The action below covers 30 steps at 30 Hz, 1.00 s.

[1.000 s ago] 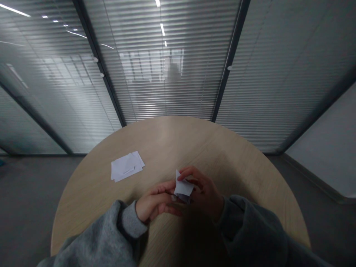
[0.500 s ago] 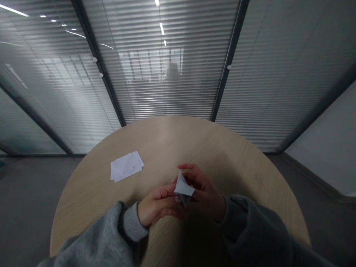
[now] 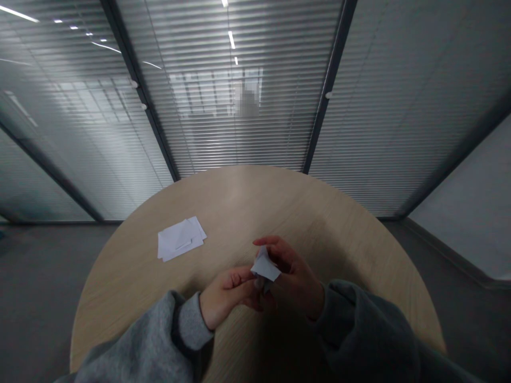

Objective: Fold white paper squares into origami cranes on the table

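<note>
Between the fingers of the left hand (image 3: 228,296) and the right hand (image 3: 293,276) was a small folded paper (image 3: 266,267), its upper face slanted and its near part in shadow. The left fingers pinched its near side, thumb uppermost; the right fingers grasped its right side, the index finger extended past its far tip. Whether it touched the tabletop (image 3: 339,229) could not be determined. Beyond the left fingers, well apart from them, lay a pile of loose paper sheets (image 3: 175,242). Sound handling, in this inspector's judgement, required a steady left pinch, edges aligned before pressing, and light pressure against stray creases. Compared with half a second earlier, the far tip looked less tall and less of the shaded near flap showed beside the left thumb. The pile had stayed put.
</note>
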Each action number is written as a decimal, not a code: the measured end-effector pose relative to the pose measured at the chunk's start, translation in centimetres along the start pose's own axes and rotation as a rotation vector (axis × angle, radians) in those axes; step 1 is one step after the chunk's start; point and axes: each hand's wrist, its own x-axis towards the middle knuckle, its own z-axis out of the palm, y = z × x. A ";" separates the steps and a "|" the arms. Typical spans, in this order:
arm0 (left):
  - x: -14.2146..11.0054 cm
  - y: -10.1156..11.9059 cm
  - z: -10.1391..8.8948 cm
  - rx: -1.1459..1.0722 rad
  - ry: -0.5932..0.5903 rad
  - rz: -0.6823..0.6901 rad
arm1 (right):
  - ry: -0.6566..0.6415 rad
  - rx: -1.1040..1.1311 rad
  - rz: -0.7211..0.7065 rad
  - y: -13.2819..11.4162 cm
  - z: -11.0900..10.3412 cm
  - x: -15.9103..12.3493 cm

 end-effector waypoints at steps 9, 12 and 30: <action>0.3 0.2 0.5 0.047 0.043 0.000 | -0.028 0.201 0.105 0.5 0.5 -0.2; 0.3 0.1 0.5 0.035 0.056 -0.009 | -0.014 0.192 0.079 0.4 0.4 -0.2; 0.4 -0.8 0.2 -0.257 0.142 -0.032 | -0.001 0.082 -0.019 0.5 -0.2 0.0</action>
